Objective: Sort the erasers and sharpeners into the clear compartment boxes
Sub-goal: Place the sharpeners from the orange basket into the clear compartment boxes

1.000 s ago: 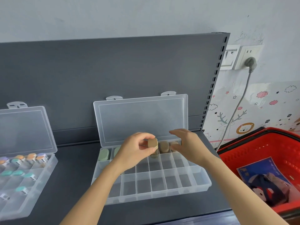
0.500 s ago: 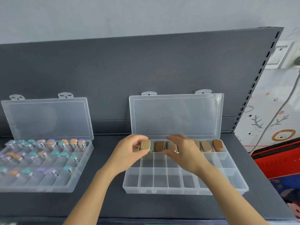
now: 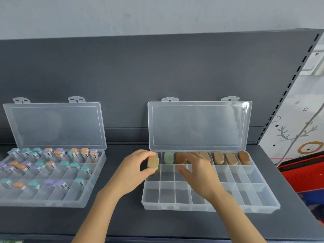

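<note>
Two clear compartment boxes stand open on the dark shelf. The right box (image 3: 210, 206) has several oval erasers in its back row: a green eraser (image 3: 168, 157) and tan and brown ones (image 3: 231, 158). My left hand (image 3: 130, 172) pinches a tan eraser (image 3: 153, 163) between thumb and fingers over the box's left end, at the back. My right hand (image 3: 198, 171) hovers over the middle compartments with fingers spread and holds nothing. The left box (image 3: 82, 199) holds several sharpeners (image 3: 57, 153) with teal, orange and purple caps.
Both lids (image 3: 198, 125) lean back against the dark grey shelf panel (image 3: 122, 76). A red basket (image 3: 303, 176) sits to the right, beyond the shelf end. A grey cable (image 3: 301, 132) hangs down the patterned wall. The shelf's front edge runs just below my forearms.
The view has swung left, bringing the left box fully into sight. My left hand has carried the tan eraser to the box's left end. My right hand has opened over the middle.
</note>
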### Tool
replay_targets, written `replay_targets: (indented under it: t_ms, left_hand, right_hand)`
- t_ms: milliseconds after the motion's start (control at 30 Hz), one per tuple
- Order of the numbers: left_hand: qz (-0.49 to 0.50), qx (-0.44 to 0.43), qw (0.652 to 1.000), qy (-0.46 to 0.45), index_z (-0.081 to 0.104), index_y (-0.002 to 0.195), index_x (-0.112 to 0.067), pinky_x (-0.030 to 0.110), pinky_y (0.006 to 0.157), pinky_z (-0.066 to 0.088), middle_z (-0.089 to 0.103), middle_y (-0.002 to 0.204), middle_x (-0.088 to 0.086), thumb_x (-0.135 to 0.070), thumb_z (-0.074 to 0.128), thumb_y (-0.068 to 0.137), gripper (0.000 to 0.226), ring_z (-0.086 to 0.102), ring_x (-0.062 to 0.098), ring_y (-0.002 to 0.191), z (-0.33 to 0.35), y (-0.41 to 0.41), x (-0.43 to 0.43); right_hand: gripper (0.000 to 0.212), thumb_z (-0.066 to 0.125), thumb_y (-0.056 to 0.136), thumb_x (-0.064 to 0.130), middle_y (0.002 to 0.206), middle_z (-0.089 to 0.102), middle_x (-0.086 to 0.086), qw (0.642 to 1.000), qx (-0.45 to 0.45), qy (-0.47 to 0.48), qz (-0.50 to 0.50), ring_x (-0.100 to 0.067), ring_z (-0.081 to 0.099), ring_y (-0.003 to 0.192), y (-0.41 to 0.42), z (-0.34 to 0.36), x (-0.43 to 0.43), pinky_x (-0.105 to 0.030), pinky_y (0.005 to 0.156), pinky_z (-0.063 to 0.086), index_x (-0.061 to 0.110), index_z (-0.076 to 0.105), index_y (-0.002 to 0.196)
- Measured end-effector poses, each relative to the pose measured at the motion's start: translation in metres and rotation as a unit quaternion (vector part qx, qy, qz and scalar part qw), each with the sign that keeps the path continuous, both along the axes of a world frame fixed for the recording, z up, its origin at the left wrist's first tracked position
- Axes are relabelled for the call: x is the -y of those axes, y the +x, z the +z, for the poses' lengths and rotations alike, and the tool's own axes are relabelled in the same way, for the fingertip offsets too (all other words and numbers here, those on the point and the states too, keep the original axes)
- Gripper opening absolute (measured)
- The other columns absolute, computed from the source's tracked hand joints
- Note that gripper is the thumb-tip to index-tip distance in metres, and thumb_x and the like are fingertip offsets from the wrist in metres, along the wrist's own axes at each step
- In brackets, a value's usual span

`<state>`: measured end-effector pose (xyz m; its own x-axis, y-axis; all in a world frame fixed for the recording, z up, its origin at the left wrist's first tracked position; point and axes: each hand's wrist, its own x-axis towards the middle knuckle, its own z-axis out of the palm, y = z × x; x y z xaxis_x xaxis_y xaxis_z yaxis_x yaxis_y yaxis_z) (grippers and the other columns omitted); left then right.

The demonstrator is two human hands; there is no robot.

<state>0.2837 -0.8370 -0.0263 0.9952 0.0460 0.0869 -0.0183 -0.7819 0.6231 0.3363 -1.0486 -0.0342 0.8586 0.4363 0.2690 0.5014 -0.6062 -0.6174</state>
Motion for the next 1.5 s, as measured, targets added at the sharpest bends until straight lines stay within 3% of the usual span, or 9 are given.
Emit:
replay_targets:
  t_ms: [200, 367, 533, 667, 833, 1000, 1333, 1500]
  left_hand:
    - [-0.017, -0.03, 0.999, 0.018, 0.051, 0.13, -0.035, 0.016, 0.092, 0.032, 0.044, 0.117, -0.03, -0.023, 0.063, 0.089, 0.044, 0.04, -0.005, 0.116, -0.005, -0.001, -0.002]
    - [-0.012, -0.04, 0.999, 0.022, 0.05, 0.132, -0.034, 0.017, 0.094, 0.033, 0.044, 0.116, -0.027, -0.027, 0.064, 0.088, 0.046, 0.039, -0.002, 0.121, -0.013, -0.003, -0.002]
    - [-0.005, -0.032, 0.999, 0.013, 0.049, 0.133, -0.034, 0.018, 0.1, 0.031, 0.049, 0.133, -0.022, -0.027, 0.066, 0.086, 0.051, 0.038, 0.0, 0.127, -0.017, -0.005, -0.005]
    - [0.006, -0.03, 0.999, 0.011, 0.046, 0.135, -0.034, 0.019, 0.103, 0.031, 0.046, 0.137, -0.02, -0.027, 0.067, 0.086, 0.054, 0.038, 0.0, 0.128, -0.019, -0.011, -0.006]
    - [0.025, -0.025, 0.999, 0.037, 0.038, 0.141, -0.034, 0.021, 0.107, 0.027, 0.036, 0.144, -0.019, -0.037, 0.063, 0.087, 0.059, 0.03, 0.001, 0.133, -0.017, -0.024, -0.003]
    - [0.085, -0.003, 0.996, 0.04, 0.032, 0.143, -0.036, 0.017, 0.106, 0.022, 0.029, 0.146, -0.023, -0.045, 0.059, 0.088, 0.062, 0.023, -0.004, 0.134, -0.019, -0.046, 0.002]
    - [0.236, 0.003, 0.972, -0.004, 0.04, 0.138, -0.036, 0.013, 0.102, 0.027, 0.035, 0.134, -0.029, -0.042, 0.062, 0.087, 0.055, 0.032, -0.012, 0.122, -0.021, -0.1, 0.001]
    - [0.273, 0.012, 0.962, 0.01, 0.041, 0.138, -0.035, 0.021, 0.106, 0.032, 0.036, 0.134, -0.028, -0.045, 0.062, 0.086, 0.056, 0.035, -0.005, 0.126, -0.015, -0.129, -0.014]
  right_hand:
    - [0.023, 0.062, 0.089, 0.018, 0.1, 0.058, 0.009, 1.0, -0.019, 0.019, -0.015, -0.012, 0.053, 0.095, -0.005, -0.005, -0.009, -0.017, 0.078, 0.044, 0.02, 0.064, 0.112]
    - [0.026, 0.061, 0.09, 0.02, 0.109, 0.06, 0.007, 0.999, -0.027, 0.017, -0.026, -0.011, 0.055, 0.097, -0.004, -0.008, -0.014, -0.008, 0.078, 0.038, 0.02, 0.063, 0.116]
    - [0.026, 0.062, 0.089, 0.02, 0.112, 0.062, 0.005, 1.0, -0.018, -0.01, -0.023, -0.009, 0.052, 0.09, -0.005, -0.013, -0.017, -0.001, 0.07, 0.034, 0.016, 0.063, 0.115]
    - [0.034, 0.063, 0.089, 0.023, 0.12, 0.061, 0.003, 0.999, -0.021, -0.015, -0.02, -0.015, 0.058, 0.103, -0.008, -0.012, -0.02, -0.005, 0.079, 0.035, 0.015, 0.062, 0.122]
    - [0.047, 0.065, 0.086, 0.031, 0.134, 0.053, 0.002, 0.999, -0.015, -0.031, 0.004, -0.017, 0.052, 0.121, -0.013, -0.012, -0.024, -0.014, 0.091, 0.036, 0.017, 0.055, 0.13]
    - [0.051, 0.063, 0.087, 0.036, 0.139, 0.048, 0.004, 0.997, -0.005, -0.055, 0.055, -0.014, 0.048, 0.125, -0.014, -0.015, -0.027, -0.013, 0.092, 0.034, 0.02, 0.051, 0.134]
    - [0.049, 0.063, 0.088, 0.031, 0.137, 0.049, 0.003, 0.982, -0.013, -0.024, 0.187, -0.015, 0.046, 0.126, -0.024, -0.012, -0.059, -0.013, 0.096, 0.029, 0.017, 0.051, 0.133]
    - [0.051, 0.062, 0.088, 0.035, 0.14, 0.047, 0.003, 0.972, -0.014, -0.029, 0.234, -0.016, 0.037, 0.133, -0.045, -0.007, -0.083, -0.014, 0.1, 0.024, 0.018, 0.05, 0.135]
